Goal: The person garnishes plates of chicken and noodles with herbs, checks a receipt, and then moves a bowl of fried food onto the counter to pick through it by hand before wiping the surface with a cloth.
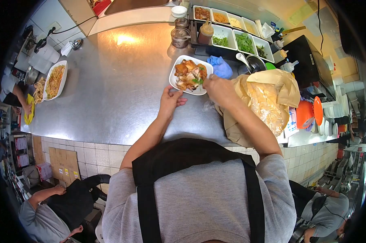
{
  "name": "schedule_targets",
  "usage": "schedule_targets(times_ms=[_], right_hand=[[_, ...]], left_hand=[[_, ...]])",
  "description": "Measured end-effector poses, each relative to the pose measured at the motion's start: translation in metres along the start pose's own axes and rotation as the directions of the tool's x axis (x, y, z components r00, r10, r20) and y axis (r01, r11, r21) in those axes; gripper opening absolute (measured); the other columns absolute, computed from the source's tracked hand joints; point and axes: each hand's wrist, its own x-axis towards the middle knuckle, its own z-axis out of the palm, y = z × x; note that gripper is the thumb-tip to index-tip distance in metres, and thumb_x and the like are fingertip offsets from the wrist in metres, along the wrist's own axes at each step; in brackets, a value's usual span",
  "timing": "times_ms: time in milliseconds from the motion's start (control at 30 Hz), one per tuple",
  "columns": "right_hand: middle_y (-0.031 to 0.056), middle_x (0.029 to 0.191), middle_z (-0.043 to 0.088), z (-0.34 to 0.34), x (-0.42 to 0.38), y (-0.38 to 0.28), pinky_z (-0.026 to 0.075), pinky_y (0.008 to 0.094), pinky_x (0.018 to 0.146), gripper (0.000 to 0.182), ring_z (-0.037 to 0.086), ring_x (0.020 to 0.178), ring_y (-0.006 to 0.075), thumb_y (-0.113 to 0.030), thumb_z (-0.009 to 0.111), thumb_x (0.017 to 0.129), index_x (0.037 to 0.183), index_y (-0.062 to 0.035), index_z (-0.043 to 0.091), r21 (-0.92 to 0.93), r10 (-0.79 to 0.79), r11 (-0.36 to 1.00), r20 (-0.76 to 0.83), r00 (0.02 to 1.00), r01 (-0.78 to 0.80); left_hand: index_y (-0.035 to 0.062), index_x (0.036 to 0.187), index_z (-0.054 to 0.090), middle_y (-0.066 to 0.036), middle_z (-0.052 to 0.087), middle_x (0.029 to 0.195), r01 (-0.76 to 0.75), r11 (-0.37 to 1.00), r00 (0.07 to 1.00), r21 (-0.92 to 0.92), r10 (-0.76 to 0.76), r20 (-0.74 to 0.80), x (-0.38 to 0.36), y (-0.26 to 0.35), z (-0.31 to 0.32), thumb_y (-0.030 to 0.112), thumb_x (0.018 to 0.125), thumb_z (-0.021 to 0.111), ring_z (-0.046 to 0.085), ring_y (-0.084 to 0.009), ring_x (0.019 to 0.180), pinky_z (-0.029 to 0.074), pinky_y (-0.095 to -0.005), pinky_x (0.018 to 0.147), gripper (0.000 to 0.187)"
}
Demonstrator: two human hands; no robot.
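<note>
A white rectangular dish of browned, cut meat pieces with a little green herb on top stands on the steel counter. At its lower left corner is my left hand, palm turned up, its fingers loosely bent and apart, the fingertips near or touching the rim. Over the dish's right edge, my right hand is closed with fingers pinched together beside the green herb. What it holds, if anything, is hidden by the hand. A crumpled blue cloth lies just beyond it.
Right of the dish, a brown paper bag holds plastic-wrapped yellowish food. Behind stand a sauce bottle, glass jars and white trays of toppings and greens. A noodle dish sits far left. Other people work around the counter.
</note>
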Motion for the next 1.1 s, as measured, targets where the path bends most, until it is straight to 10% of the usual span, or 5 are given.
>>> schedule_targets(times_ms=[400,833,933,1100], right_hand=[[0.0184,0.108,0.054,0.029,0.048,0.043,0.048,0.0409,0.081,0.032,0.057,0.096,0.0339,-0.011,0.048,0.084,0.115,-0.0120,0.056,0.298,-0.056,0.952,-0.073,0.996,0.075],[0.0156,0.104,0.059,-0.083,0.122,0.090,0.046,0.0395,0.084,0.023,0.057,0.096,0.0326,-0.015,0.057,0.081,0.101,-0.0089,0.064,0.394,-0.164,0.884,-0.242,0.956,0.251],[0.0150,0.100,0.061,-0.107,0.140,0.103,0.047,0.0397,0.083,0.021,0.058,0.094,0.0321,-0.016,0.056,0.081,0.098,-0.0079,0.066,0.291,-0.162,0.919,-0.339,0.927,0.267],[0.0156,0.085,0.064,-0.147,0.170,0.110,0.048,0.0396,0.075,0.020,0.060,0.080,0.0320,-0.022,0.056,0.082,0.088,-0.0058,0.067,0.293,-0.142,0.911,-0.435,0.889,0.289]], left_hand=[[0.0043,0.121,0.050,-0.005,0.061,0.083,-0.208,0.965,0.978,0.161,0.210,0.007,0.028,0.015,-0.018,0.013,0.090,0.052,0.058,-0.0105,0.061,0.050,-0.0234,0.051,0.032],[0.0013,0.125,0.049,-0.006,0.062,0.080,-0.199,0.953,0.966,0.229,0.231,-0.121,0.030,0.048,-0.097,0.008,0.089,0.051,0.057,-0.0096,0.060,0.051,-0.0225,0.054,0.037],[-0.0008,0.126,0.047,-0.006,0.061,0.081,-0.421,0.840,0.847,0.343,0.499,-0.184,0.028,0.034,-0.119,0.007,0.090,0.049,0.057,-0.0105,0.064,0.050,-0.0232,0.058,0.037],[-0.0020,0.090,0.059,-0.007,0.060,0.083,-0.407,0.695,0.726,0.592,0.640,-0.252,0.020,0.022,-0.128,-0.004,0.085,0.043,0.055,-0.0111,0.065,0.047,-0.0239,0.057,0.017]])
